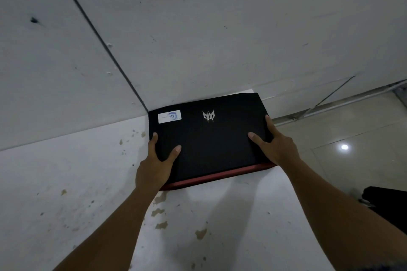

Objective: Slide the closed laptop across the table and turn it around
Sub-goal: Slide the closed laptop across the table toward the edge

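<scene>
Laptop [211,138], closed, lies at the table's [66,182] far corner against the wall, left hand [155,167] and right hand [276,147] gripping its side edges; its right edge overhangs, so turning carelessly could tip it off.

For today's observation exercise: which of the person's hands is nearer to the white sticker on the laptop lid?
Left. The left hand grips the laptop at its left edge, just below the white sticker. The right hand holds the opposite, right edge, across the lid from it.
</scene>
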A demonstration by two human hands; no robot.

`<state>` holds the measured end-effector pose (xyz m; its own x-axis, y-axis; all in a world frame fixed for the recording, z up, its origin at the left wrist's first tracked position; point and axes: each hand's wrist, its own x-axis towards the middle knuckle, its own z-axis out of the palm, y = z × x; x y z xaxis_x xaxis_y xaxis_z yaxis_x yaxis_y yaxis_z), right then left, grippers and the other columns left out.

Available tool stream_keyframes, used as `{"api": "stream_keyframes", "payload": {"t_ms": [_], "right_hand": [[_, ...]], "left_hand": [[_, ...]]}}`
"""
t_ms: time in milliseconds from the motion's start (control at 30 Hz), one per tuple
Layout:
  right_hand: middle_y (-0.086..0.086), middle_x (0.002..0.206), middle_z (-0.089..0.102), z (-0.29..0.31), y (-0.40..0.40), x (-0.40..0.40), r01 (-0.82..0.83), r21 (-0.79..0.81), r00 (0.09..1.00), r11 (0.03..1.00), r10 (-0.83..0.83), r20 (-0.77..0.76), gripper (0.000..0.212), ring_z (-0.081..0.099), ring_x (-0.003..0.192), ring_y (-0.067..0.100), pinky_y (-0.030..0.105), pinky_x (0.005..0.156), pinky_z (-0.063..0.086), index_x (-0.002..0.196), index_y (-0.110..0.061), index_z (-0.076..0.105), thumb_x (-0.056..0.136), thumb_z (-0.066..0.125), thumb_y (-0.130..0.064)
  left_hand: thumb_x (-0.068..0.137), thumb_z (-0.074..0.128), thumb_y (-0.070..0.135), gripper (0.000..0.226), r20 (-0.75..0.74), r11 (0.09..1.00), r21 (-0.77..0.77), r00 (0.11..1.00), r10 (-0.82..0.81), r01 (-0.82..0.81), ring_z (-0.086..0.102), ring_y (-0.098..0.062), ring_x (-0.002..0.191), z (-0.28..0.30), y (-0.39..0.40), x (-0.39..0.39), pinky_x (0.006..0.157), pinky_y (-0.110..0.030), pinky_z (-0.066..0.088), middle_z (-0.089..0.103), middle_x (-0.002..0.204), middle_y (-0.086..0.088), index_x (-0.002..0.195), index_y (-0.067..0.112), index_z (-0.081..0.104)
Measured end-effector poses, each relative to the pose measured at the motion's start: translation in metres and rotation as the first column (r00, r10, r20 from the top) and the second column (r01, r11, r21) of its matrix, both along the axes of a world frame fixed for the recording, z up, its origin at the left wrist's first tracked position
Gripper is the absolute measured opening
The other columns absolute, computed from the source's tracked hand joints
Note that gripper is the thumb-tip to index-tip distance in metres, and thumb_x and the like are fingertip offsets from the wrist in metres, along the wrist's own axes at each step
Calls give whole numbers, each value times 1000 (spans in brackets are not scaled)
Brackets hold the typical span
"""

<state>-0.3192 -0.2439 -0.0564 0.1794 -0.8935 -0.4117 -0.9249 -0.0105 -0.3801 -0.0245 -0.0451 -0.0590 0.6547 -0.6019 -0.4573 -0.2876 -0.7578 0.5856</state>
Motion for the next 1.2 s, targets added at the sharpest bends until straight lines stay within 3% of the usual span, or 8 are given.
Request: {"api": "stream_keyframes", "payload": {"t_ms": [100, 333, 500, 767, 1200], "right_hand": [[9, 137, 60, -3, 1, 1, 6, -86, 999, 996, -9, -35, 99, 62, 113, 39, 48, 91, 50, 156, -51, 6, 71, 28, -97], [8, 126, 65, -3, -4, -4, 9, -160, 1000, 987, -6, 16, 93, 66, 104, 38, 46, 85, 51, 148, -39, 27, 74, 39, -93], [8, 115, 67, -1, 9, 4, 23, -189, 1000, 982, -22, 5, 87, 68, 91, 37, 38, 70, 44, 140, -38, 28, 74, 33, -95], [2, 132, 64, 6, 58, 6, 120, -188, 987, 975, -96, 129, 89, 63, 113, 35, 45, 88, 51, 153, -45, 30, 77, 40, -90], [0, 134, 63, 43, 170, 35, 178, -152, 944, 972, -125, 306, 88, 61, 116, 32, 46, 94, 50, 153, -43, 34, 78, 51, -86]], "left_hand": [[81, 50, 86, 98, 42, 1000, -18, 999, 9, -9, 61, -40, 119, -1, -3, 1, 97, -49, 49, 53, 149, -8, 160, 39, 15], [83, 48, 85, 96, 108, 997, -66, 993, 37, -30, 66, -36, 111, -7, 2, -13, 87, -44, 54, 60, 139, -9, 158, 32, 22], [86, 47, 82, 90, 102, 998, -51, 994, 41, -36, 61, -39, 121, -2, -3, -3, 96, -48, 49, 54, 148, -7, 157, 32, 25], [74, 41, 97, 102, 126, 993, -90, 988, 86, -75, 62, -35, 119, 14, 38, 2, 95, -50, 54, 60, 142, -7, 157, 40, 24], [71, 48, 97, 106, 190, 983, -157, 974, 125, -96, 62, -33, 121, 56, 159, 27, 93, -49, 53, 59, 143, -2, 158, 43, 22]]}}
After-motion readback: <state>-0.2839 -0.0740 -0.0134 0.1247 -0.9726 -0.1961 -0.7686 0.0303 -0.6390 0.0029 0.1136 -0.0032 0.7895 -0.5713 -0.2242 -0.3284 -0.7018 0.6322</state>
